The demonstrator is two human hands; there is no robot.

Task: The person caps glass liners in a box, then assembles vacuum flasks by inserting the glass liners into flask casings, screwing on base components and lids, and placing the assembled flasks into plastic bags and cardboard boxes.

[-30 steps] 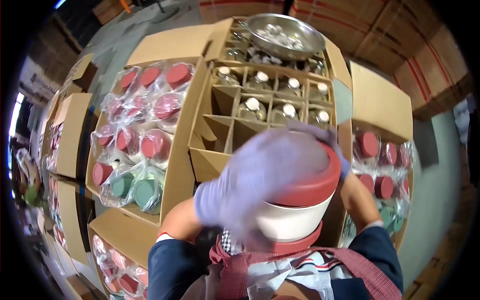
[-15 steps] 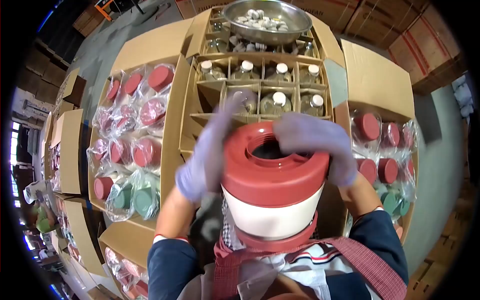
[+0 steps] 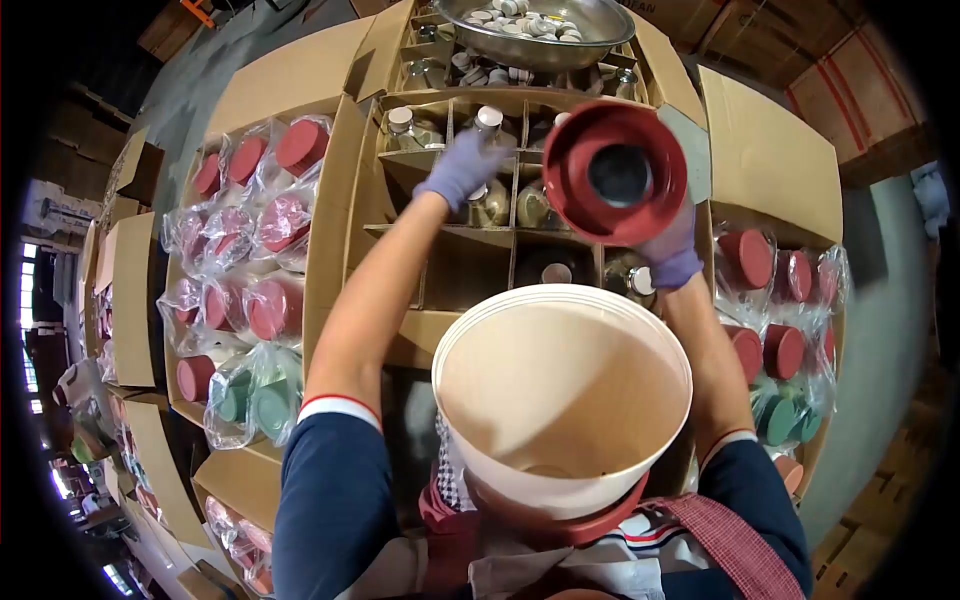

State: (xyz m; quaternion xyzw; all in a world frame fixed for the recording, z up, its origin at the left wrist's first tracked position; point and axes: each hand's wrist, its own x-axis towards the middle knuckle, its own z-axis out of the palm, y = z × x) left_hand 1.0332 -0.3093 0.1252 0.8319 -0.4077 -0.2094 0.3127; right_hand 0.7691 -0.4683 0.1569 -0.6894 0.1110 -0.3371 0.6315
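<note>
My right hand [image 3: 670,245], in a purple glove, grips a round red plastic collar [image 3: 560,180] with a hole through its middle. The collar is tilted above the divided carton and covers part of the fingers. My left hand [image 3: 465,165], also gloved and slightly blurred, reaches over the carton with fingers stretched out beside a glass bottle's white cap [image 3: 489,117]. I cannot tell whether it touches the bottle. A wide cream plastic container [image 3: 560,480], open at the top and with a red base [image 3: 600,528], stands upright against my body.
The divided carton [image 3: 330,215] holds several white-capped glass bottles. Behind it, a metal bowl [image 3: 540,50] contains small white caps. Cartons of plastic-wrapped red- and green-topped containers flank both sides, including a red lid [image 3: 302,147] at left and another red lid [image 3: 746,258] at right.
The red collar has come off the cream container, which is now open; my right hand has lifted it forward. My left hand has moved from the container's side to the bottles.
</note>
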